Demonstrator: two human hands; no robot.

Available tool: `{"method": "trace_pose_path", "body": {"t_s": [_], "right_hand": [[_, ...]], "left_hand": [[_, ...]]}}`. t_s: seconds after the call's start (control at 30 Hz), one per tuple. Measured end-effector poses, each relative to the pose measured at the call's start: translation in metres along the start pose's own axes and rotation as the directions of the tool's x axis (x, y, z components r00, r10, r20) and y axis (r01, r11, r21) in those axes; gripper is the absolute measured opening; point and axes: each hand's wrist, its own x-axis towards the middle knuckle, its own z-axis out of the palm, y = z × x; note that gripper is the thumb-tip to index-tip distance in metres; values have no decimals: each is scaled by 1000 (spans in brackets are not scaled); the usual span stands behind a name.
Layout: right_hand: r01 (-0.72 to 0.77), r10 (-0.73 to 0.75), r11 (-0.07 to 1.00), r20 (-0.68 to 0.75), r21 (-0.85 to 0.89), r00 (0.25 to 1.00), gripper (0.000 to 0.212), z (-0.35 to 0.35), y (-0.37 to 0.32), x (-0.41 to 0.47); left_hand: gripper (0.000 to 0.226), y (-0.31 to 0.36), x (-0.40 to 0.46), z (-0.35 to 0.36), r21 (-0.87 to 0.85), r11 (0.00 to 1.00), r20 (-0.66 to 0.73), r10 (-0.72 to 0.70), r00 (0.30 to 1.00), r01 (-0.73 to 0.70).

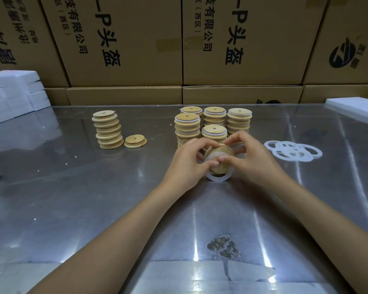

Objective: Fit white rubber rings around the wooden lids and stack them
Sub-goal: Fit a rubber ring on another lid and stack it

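Both hands meet at the table's middle around one wooden lid tilted on edge. My left hand grips its left side, and my right hand pinches its right side together with a white rubber ring that hangs loosely round the lid's lower part. Just behind the hands stand several stacks of lids with white rings. To the left rises a stack of bare wooden lids, with a single bare lid beside it. Loose white rings lie to the right.
The work surface is a shiny metal table with a worn dark patch near its front. Cardboard boxes form a wall behind. White foam slabs sit at the far left and far right.
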Motion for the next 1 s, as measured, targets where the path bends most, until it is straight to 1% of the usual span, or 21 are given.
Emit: {"method": "trace_pose_path", "body": {"t_s": [0.17, 0.33, 0.53, 0.63, 0.7, 0.8, 1.0], "right_hand": [[71, -71, 997, -30, 22, 997, 32, 3, -5, -4], [95, -87, 988, -72, 120, 994, 26, 5, -9, -5], [-13, 35, 963, -80, 269, 996, 15, 9, -6, -6], [-116, 151, 899, -52, 423, 987, 10, 9, -8, -6], [-185, 222, 849, -17, 495, 975, 8, 9, -10, -6], [-232, 270, 813, 7, 534, 963, 8, 8, -12, -8], [-268, 299, 805, 28, 530, 954, 5, 8, -15, -8]], "left_hand": [[19, -1, 1, 0, -42, 999, -114, 1, 994, -5], [12, -2, 3, -1, -105, 994, -163, -30, 986, 13], [8, -4, 3, -1, -209, 974, -169, -128, 977, 91], [7, -5, 4, -2, -262, 954, -161, -191, 968, 145], [6, -4, 4, -2, -298, 938, -150, -230, 962, 177], [8, -4, 4, -2, -334, 918, -134, -273, 953, 216], [7, -3, 3, -3, -367, 900, -110, -295, 949, 237]]}}
